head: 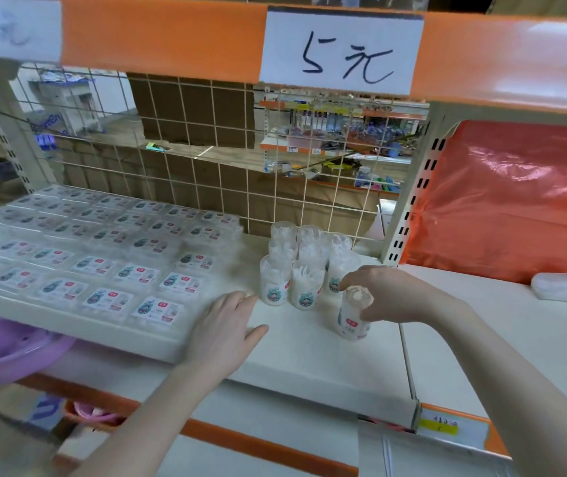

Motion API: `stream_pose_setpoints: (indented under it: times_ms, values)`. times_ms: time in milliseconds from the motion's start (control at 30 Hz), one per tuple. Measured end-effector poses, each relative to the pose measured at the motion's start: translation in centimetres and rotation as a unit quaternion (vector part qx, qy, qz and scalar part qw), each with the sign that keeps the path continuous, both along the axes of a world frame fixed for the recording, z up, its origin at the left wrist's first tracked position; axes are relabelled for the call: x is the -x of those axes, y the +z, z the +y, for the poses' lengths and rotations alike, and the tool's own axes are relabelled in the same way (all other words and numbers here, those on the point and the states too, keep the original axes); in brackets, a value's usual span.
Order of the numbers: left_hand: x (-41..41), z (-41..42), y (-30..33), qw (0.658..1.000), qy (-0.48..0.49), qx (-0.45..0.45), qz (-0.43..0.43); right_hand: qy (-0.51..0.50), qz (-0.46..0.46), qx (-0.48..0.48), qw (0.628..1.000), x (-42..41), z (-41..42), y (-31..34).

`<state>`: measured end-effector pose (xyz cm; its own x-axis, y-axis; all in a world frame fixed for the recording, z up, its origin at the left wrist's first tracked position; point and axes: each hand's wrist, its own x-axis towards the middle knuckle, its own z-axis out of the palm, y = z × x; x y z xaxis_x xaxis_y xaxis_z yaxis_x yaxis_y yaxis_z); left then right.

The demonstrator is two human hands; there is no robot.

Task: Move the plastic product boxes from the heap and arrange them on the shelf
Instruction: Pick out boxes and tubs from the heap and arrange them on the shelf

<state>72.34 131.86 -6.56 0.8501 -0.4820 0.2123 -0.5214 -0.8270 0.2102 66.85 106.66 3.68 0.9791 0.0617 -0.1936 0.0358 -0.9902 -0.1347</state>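
The right hand (392,292) curled its fingers (352,278) around a clear cylindrical box (353,316) with a cartoon label, upright on the shelf (309,359), the left hand (225,325) lay flat with fingers relaxed, and similar boxes (304,266) clustered just beyond.

This is a retail shop. A handwritten price sign (342,49) reading "5元" hangs on the orange shelf edge (161,36) above a white shelf (309,352). Below the sign lie rows of identical labelled product boxes (103,249); behind its wire grid (206,139) stand more stocked shelves (340,129).
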Motion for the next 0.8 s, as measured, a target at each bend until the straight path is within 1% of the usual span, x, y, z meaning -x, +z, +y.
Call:
stream_pose_setpoints:
  times_ms: [167, 267, 367, 433, 567, 700, 800]
  values:
    - [-0.1, 0.1, -1.7, 0.998, 0.048, 0.014, 0.046, 0.006, 0.003, -0.005, 1.0, -0.4, 0.1, -0.3]
    - [-0.2, 0.1, -2.2, 0.996, 0.065, 0.015, 0.05, -0.03, -0.027, -0.022, 0.999, -0.5, 0.1, -0.7]
    - [-0.2, 0.1, -2.4, 0.996, 0.075, 0.02, 0.042, -0.073, -0.054, 0.055, 0.994, -0.9, -0.1, -1.2]
    - [-0.1, 0.1, -2.5, 0.996, 0.08, 0.027, 0.036, -0.081, -0.042, 0.057, 0.994, -1.1, -0.1, -1.3]
    - [0.0, 0.0, -2.5, 0.995, 0.093, 0.035, 0.021, -0.052, -0.008, 0.007, 0.999, -1.1, -0.1, -0.5]
    - [0.0, -0.1, -2.6, 0.995, 0.095, 0.036, 0.016, -0.012, 0.007, 0.005, 1.0, -1.1, 0.2, 0.0]
    - [0.0, -0.1, -2.6, 0.994, 0.099, 0.035, 0.009, 0.002, -0.006, 0.015, 1.0, -1.4, 0.5, 0.0]
